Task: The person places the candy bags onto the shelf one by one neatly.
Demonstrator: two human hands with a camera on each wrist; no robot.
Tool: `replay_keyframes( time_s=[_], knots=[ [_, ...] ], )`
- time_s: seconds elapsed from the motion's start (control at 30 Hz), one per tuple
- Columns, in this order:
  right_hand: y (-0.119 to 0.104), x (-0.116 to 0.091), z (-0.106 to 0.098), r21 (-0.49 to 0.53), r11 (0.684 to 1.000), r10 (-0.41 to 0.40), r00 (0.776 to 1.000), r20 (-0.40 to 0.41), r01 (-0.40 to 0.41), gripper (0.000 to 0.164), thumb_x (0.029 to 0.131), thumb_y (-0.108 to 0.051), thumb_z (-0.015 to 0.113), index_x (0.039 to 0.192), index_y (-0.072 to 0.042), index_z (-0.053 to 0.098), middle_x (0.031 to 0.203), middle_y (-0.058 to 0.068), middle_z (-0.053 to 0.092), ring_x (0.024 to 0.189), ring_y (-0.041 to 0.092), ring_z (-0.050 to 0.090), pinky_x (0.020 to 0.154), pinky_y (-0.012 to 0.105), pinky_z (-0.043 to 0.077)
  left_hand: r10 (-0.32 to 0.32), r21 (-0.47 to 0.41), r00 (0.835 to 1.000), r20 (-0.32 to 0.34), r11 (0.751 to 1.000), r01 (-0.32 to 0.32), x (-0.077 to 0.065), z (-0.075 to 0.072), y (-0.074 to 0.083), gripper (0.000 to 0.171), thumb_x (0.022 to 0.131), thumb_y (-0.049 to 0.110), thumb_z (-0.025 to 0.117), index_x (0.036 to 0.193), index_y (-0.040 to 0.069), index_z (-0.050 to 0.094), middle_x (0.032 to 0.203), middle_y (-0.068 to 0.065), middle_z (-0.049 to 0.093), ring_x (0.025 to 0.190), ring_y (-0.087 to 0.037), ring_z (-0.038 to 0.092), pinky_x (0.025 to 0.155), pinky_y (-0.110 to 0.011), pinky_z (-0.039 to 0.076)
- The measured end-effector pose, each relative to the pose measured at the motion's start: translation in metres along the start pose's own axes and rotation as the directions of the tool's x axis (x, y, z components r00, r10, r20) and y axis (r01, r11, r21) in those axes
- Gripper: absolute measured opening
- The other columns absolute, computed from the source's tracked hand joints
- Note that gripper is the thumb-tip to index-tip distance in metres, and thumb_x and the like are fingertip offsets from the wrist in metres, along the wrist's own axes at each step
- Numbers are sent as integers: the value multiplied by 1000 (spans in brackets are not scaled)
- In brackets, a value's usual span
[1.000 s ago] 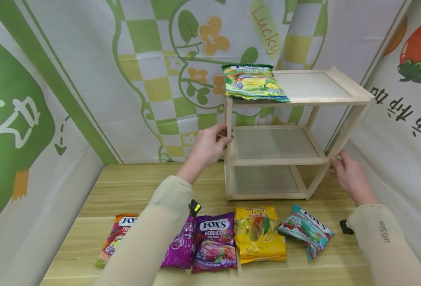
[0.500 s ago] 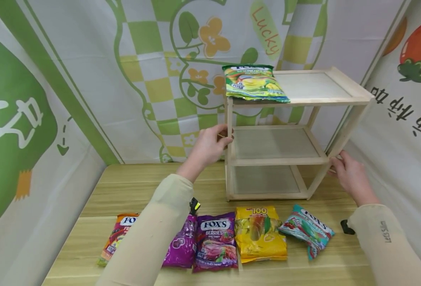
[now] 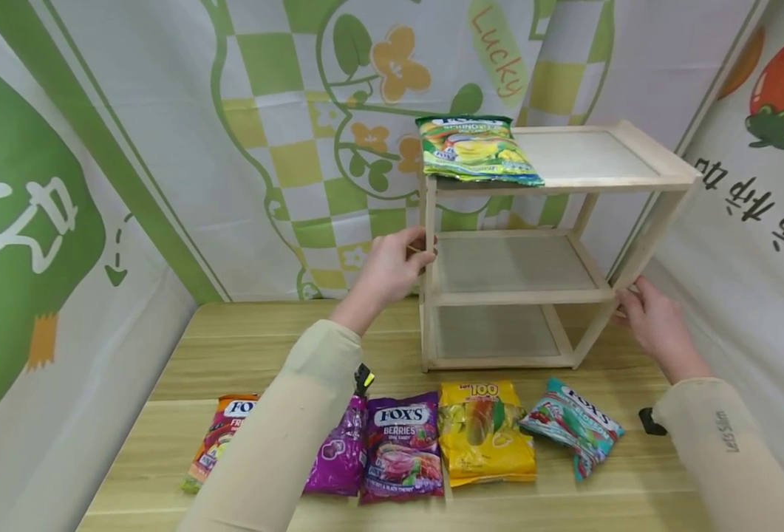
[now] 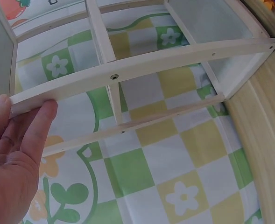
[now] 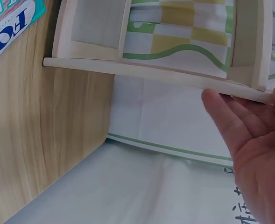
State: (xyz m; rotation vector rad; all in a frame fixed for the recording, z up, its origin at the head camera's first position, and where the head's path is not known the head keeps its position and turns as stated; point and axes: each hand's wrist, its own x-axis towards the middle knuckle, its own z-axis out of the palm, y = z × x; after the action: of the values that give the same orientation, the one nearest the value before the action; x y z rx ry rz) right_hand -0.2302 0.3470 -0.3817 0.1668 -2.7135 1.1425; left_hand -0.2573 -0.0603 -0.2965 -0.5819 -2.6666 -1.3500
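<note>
A three-tier wooden shelf rack (image 3: 521, 298) with greyish panels stands toward the back of the table. My left hand (image 3: 392, 267) pinches its front left post between thumb and fingers; the left wrist view shows the thumb on one side of that post (image 4: 151, 65) and fingertips on the other. On the opposite side, my right hand (image 3: 658, 325) holds the front right post at middle-shelf height. In the right wrist view, the fingers (image 5: 216, 105) lie along the post (image 5: 165, 77). A green and yellow Fox's candy bag (image 3: 474, 150) lies on the top tier, at its left.
Along the table (image 3: 245, 355) lie an orange-red Fox's bag (image 3: 222, 432), partly behind my left sleeve, a magenta bag (image 3: 338, 458), a purple Fox's Berries bag (image 3: 401, 451), a yellow bag (image 3: 488, 443) and a teal Fox's bag (image 3: 574, 428). Printed curtains (image 3: 285, 148) surround the table.
The head view shifts very slightly. Both hands stay on the rack's posts, and the candy bags keep their places.
</note>
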Motion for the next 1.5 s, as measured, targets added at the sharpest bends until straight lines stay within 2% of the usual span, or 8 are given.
replay_keyframes(
  time_s=[0.23, 0.53, 0.67, 0.83, 0.97, 1.07, 1.2, 1.5],
  knots=[
    [-4, -7, -5, -74, 997, 7, 997, 77, -1, 58, 112, -29, 39, 159, 1, 23, 138, 42, 49, 104, 56, 65, 84, 64, 57, -7, 10, 1000, 0, 1000, 7, 1, -1, 2, 25, 104, 13, 61, 126, 2, 64, 110, -8, 70, 96, -20, 69, 81, -29, 60],
    [5, -19, -6, -113, 992, 83, 973, 215, -60, 75, 110, -36, 45, 160, 6, 8, 145, 40, 42, 129, 61, 45, 102, 76, 37, -11, 18, 1000, 3, 1000, 11, 1, 0, 1, 22, 104, 15, 61, 122, 3, 65, 109, -7, 70, 95, -19, 69, 78, -29, 60],
    [12, -28, -4, -131, 988, 112, 956, 271, -79, 75, 110, -36, 44, 155, 15, 12, 144, 47, 36, 112, 58, 60, 91, 63, 55, -14, 12, 1000, 1, 1000, 14, 1, 0, 1, 22, 104, 14, 61, 122, 3, 66, 109, -7, 71, 95, -19, 69, 79, -29, 60],
    [20, -40, -4, -128, 971, 238, 888, 394, -204, 85, 110, -47, 40, 155, 16, 5, 144, 50, 33, 112, 54, 61, 76, 45, 64, -16, 5, 1000, 0, 1000, 16, 0, 0, 1, 21, 104, 14, 61, 121, 3, 66, 108, -7, 70, 95, -19, 69, 79, -29, 60],
    [26, -47, -5, -149, 938, 345, 806, 482, -312, 95, 107, -58, 34, 156, 12, -6, 146, 49, 29, 122, 58, 54, 78, 46, 63, -14, 2, 1000, -2, 1000, 14, 0, 0, 1, 22, 104, 13, 61, 122, 2, 66, 108, -8, 70, 94, -19, 69, 78, -29, 60],
    [30, -50, -4, -166, 921, 387, 764, 517, -353, 99, 106, -63, 33, 156, 12, -7, 145, 49, 32, 122, 61, 52, 76, 49, 63, -9, 0, 1000, -6, 1000, 9, 0, 0, 2, 23, 104, 13, 61, 122, 1, 66, 108, -8, 70, 94, -19, 69, 78, -29, 60],
    [35, -56, -2, -182, 901, 427, 727, 538, -394, 102, 104, -67, 34, 156, 12, -4, 138, 47, 43, 115, 59, 58, 73, 49, 64, -4, 10, 1000, -5, 1000, 4, -1, 0, 2, 22, 104, 14, 61, 122, 2, 66, 108, -8, 70, 96, -21, 70, 79, -30, 60],
    [41, -70, 4, -181, 853, 498, 660, 563, -489, 104, 101, -69, 39, 156, 11, 3, 110, 25, 59, 82, 26, 61, 60, 40, 61, -14, 15, 1000, 0, 1000, 14, -1, 0, 1, 22, 105, 15, 59, 123, 4, 65, 110, -8, 70, 101, -26, 70, 79, -31, 60]
  ],
)
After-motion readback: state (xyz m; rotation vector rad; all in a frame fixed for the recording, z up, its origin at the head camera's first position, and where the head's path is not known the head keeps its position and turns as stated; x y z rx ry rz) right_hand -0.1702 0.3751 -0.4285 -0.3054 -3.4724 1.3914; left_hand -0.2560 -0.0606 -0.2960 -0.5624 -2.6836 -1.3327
